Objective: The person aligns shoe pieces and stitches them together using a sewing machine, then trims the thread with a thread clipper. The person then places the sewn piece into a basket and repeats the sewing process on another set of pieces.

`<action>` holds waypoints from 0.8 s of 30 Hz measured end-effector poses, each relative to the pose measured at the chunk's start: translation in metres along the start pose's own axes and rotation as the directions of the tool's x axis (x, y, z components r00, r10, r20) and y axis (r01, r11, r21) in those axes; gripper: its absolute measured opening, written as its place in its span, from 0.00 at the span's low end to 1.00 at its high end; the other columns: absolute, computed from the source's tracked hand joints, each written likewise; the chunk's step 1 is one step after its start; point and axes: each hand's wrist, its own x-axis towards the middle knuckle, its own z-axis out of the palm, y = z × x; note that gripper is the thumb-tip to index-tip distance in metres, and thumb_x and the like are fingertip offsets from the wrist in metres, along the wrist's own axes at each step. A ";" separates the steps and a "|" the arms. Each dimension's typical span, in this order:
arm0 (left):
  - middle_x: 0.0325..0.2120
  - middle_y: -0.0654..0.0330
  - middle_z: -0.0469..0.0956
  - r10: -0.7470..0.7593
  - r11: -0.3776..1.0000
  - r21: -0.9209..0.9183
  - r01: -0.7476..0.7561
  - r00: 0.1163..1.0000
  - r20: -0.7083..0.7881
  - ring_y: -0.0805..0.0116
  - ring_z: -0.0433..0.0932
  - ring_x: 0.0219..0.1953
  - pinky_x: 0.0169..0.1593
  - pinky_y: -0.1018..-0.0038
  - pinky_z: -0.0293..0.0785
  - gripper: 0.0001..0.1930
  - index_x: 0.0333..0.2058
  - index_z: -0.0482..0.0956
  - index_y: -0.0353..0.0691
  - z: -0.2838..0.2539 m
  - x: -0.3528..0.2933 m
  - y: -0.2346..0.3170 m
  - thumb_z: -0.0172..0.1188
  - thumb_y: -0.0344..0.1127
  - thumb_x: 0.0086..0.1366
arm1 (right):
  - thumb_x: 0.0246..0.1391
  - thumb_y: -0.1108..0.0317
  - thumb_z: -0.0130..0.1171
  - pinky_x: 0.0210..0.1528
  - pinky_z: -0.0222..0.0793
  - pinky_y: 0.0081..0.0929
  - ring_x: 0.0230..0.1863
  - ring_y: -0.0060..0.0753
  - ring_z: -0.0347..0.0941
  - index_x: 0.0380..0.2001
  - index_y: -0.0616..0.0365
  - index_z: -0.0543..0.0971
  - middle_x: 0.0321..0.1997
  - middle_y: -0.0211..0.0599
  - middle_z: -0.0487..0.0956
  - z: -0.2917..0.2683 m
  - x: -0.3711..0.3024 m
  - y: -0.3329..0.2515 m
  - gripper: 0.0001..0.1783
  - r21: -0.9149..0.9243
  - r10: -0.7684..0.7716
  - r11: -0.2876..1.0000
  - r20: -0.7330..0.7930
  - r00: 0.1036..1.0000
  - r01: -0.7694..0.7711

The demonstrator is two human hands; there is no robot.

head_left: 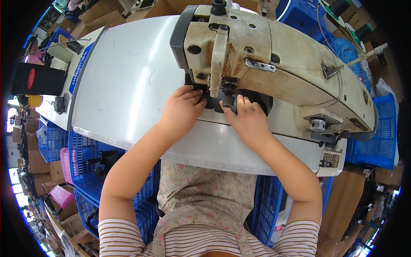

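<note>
A worn cream industrial sewing machine [252,47] stands over the pale worktable. Under its needle area lies a dark black piece [212,104], soft-looking like fabric; its full shape is hidden by the machine head and my fingers. My left hand [182,109] has its bent fingers on the piece's left side, close to the presser foot area. On the other side my right hand [250,122] grips the same piece, thumb and fingertips around a dark round knob [228,101] that hangs from the machine head. Needle and foot are mostly hidden from view.
The white tabletop [120,77] spreads to the left, with loose threads on it. Blue plastic crates [92,156] stand below the table on the left, and another blue crate [381,132] stands at the right. Thread cones [340,7] sit at the far right, and a second machine table is at the left.
</note>
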 end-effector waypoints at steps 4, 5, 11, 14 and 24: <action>0.34 0.62 0.83 -0.013 0.992 -0.124 0.010 1.000 -0.027 0.67 0.79 0.45 0.57 0.65 0.69 0.10 0.33 0.84 0.41 0.001 0.000 -0.007 0.61 0.28 0.50 | 0.52 0.68 0.54 0.41 0.69 0.29 0.44 0.48 0.76 0.52 0.50 0.78 0.45 0.57 0.78 0.000 0.001 -0.002 0.22 0.009 0.008 1.000 -0.047 0.999 -0.008; 0.34 0.62 0.83 -0.015 0.992 -0.125 0.011 1.000 -0.027 0.67 0.79 0.45 0.57 0.65 0.69 0.10 0.33 0.84 0.41 0.001 0.000 -0.009 0.61 0.28 0.50 | 0.52 0.68 0.54 0.41 0.69 0.29 0.44 0.48 0.76 0.52 0.50 0.78 0.45 0.57 0.78 0.000 0.001 -0.003 0.22 0.009 0.008 1.000 -0.046 0.999 -0.007; 0.35 0.62 0.83 0.051 0.985 -0.165 -0.055 0.998 -0.031 0.66 0.79 0.45 0.57 0.64 0.69 0.11 0.33 0.84 0.41 -0.001 0.002 -0.016 0.62 0.27 0.49 | 0.49 0.69 0.58 0.41 0.69 0.29 0.43 0.48 0.76 0.49 0.54 0.79 0.44 0.56 0.78 0.003 0.002 -0.008 0.21 0.004 0.018 1.000 -0.096 0.995 -0.018; 0.35 0.62 0.83 0.076 0.983 -0.166 -0.082 0.996 -0.040 0.66 0.78 0.46 0.58 0.64 0.68 0.11 0.33 0.84 0.41 0.000 0.003 -0.016 0.62 0.27 0.49 | 0.48 0.69 0.59 0.41 0.69 0.30 0.42 0.48 0.76 0.48 0.55 0.79 0.43 0.56 0.78 0.004 0.003 -0.009 0.20 0.008 0.044 0.999 -0.118 0.992 -0.044; 0.36 0.65 0.81 0.038 0.968 -0.242 -0.061 0.994 -0.100 0.63 0.77 0.47 0.57 0.63 0.67 0.14 0.33 0.85 0.45 0.009 -0.001 -0.019 0.64 0.28 0.44 | 0.46 0.68 0.56 0.42 0.71 0.31 0.46 0.46 0.76 0.45 0.56 0.80 0.43 0.56 0.79 -0.005 -0.002 -0.002 0.19 0.109 -0.045 0.993 -0.067 0.997 0.052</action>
